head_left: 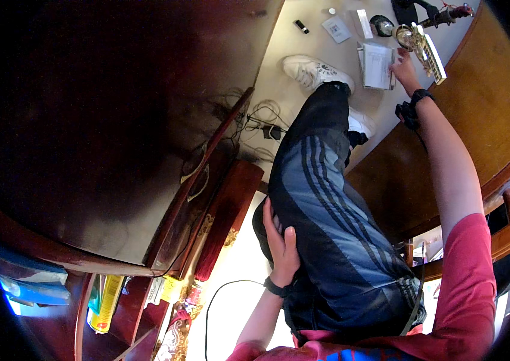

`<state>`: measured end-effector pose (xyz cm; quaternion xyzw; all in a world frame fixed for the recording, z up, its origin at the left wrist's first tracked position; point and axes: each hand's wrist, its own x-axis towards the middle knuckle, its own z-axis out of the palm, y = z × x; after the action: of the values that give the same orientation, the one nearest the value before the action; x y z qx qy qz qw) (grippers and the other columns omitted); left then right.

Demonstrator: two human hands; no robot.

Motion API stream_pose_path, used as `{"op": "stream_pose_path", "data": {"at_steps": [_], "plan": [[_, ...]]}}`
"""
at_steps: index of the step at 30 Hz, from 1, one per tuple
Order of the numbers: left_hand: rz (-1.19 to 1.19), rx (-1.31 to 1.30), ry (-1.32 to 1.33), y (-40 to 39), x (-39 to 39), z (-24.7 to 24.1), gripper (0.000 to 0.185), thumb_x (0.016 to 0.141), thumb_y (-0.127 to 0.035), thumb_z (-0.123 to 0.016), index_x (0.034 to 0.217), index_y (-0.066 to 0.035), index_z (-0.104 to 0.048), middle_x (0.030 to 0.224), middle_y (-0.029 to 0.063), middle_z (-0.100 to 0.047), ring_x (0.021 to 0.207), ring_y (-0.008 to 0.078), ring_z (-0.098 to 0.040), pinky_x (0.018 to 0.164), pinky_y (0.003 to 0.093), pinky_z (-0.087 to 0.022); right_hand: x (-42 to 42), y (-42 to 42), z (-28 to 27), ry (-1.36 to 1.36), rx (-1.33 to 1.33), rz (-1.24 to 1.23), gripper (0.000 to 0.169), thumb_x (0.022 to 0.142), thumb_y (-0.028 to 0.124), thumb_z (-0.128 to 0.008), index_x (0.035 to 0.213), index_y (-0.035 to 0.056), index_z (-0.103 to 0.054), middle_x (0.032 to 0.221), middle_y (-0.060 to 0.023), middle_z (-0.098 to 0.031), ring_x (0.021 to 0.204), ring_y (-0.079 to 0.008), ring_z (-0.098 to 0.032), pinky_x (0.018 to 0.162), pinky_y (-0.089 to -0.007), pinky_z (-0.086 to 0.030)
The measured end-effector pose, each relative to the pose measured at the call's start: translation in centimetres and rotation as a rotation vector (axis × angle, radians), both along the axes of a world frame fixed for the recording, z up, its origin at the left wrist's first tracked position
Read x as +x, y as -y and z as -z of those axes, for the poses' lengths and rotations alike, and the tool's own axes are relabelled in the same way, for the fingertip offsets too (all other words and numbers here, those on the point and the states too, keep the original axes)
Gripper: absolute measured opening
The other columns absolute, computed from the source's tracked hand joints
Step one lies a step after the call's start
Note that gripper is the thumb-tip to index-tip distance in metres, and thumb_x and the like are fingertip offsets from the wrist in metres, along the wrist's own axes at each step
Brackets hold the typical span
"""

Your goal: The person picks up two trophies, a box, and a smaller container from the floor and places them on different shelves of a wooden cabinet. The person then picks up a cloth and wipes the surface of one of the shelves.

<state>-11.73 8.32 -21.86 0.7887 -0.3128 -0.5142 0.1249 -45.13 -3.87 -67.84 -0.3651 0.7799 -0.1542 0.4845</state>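
My left hand point(284, 255) rests against the side of my bent leg in dark trousers point(327, 189), fingers and thumb apart, holding nothing. Further off, my right hand point(405, 72) reaches down to the floor point(277, 85). Its fingertips meet the right edge of a flat stack of papers or clear cases point(377, 67); whether they grip it is too small to tell. Just beyond that hand lies a gold-coloured object with a white edge point(424, 49). A dark, glassy rounded object point(382, 25) sits beside it. Both wrists wear black bands.
A printed packet point(336, 29), a small black stick point(301, 27) and a white strip point(364, 23) lie on the floor. Tangled cables with a black adapter point(271, 132) lie near my white shoe point(316, 72). Dark wooden furniture point(101, 135) stands left, a brown wooden panel point(476, 117) right.
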Motion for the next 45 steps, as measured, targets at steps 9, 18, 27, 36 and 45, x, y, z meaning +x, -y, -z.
{"op": "stream_pose_path", "data": {"at_steps": [9, 18, 27, 36, 45], "plan": [[-0.072, 0.012, 0.010, -1.0, -0.4, -3.2, 0.061, 0.102, -0.033, -0.043, 0.150, -0.003, -0.021, 0.152, 0.0184, -0.029, 0.133, 0.0310, -0.041, 0.111, 0.0413, -0.031, 0.4, -4.3, -6.4, -0.156, 0.110, -0.257, 0.052, 0.077, 0.004, -0.058, 0.128, 0.0000, -0.048, 0.118, -0.0248, -0.060, 0.111, -0.0389, -0.058, 0.094, -0.0434, -0.046], [-0.310, -0.128, 0.159, -9.9, 1.5, -14.8, 0.061, 0.098, -0.024, -0.056, 0.147, -0.003, -0.029, 0.147, 0.0150, -0.040, 0.125, 0.0266, -0.051, 0.105, 0.0370, -0.040, 7.4, -4.6, -15.4, 0.164, 0.057, -0.855, 0.033, 0.078, 0.006, -0.058, 0.111, 0.0041, -0.061, 0.099, -0.0244, -0.066, 0.098, -0.0372, -0.064, 0.083, -0.0429, -0.049], [-0.196, 0.075, 0.834, -25.4, 3.5, -22.7, 0.055, 0.093, -0.044, -0.055, 0.131, -0.005, -0.053, 0.126, 0.0191, -0.059, 0.116, 0.0364, -0.056, 0.096, 0.0429, -0.046, 18.1, -2.2, -38.0, 0.535, -0.153, -0.960, 0.035, 0.080, 0.002, -0.053, 0.114, 0.0028, -0.062, 0.082, -0.0137, -0.070, 0.081, -0.0257, -0.069, 0.075, -0.0343, -0.051], [-0.390, -0.020, 0.461, -38.0, 2.6, -16.9, 0.048, 0.090, -0.035, -0.062, 0.122, 0.000, -0.059, 0.120, 0.0205, -0.060, 0.118, 0.0356, -0.054, 0.101, 0.0402, -0.042, 17.6, 0.5, -57.6, 0.505, -0.358, -1.004, 0.026, 0.085, 0.013, -0.063, 0.109, 0.0013, -0.063, 0.081, -0.0101, -0.069, 0.078, -0.0181, -0.066, 0.074, -0.0302, -0.050], [-0.094, -0.109, 0.565, -46.0, -1.6, -10.1, 0.046, 0.087, -0.027, -0.061, 0.123, 0.000, -0.056, 0.121, 0.0216, -0.058, 0.114, 0.0389, -0.054, 0.099, 0.0423, -0.044, 19.1, 4.2, -66.1, 0.647, -0.560, -0.895, 0.019, 0.091, 0.009, -0.060, 0.109, 0.0029, -0.063, 0.086, -0.0046, -0.067, 0.080, -0.0107, -0.063, 0.075, -0.0245, -0.050]]}}
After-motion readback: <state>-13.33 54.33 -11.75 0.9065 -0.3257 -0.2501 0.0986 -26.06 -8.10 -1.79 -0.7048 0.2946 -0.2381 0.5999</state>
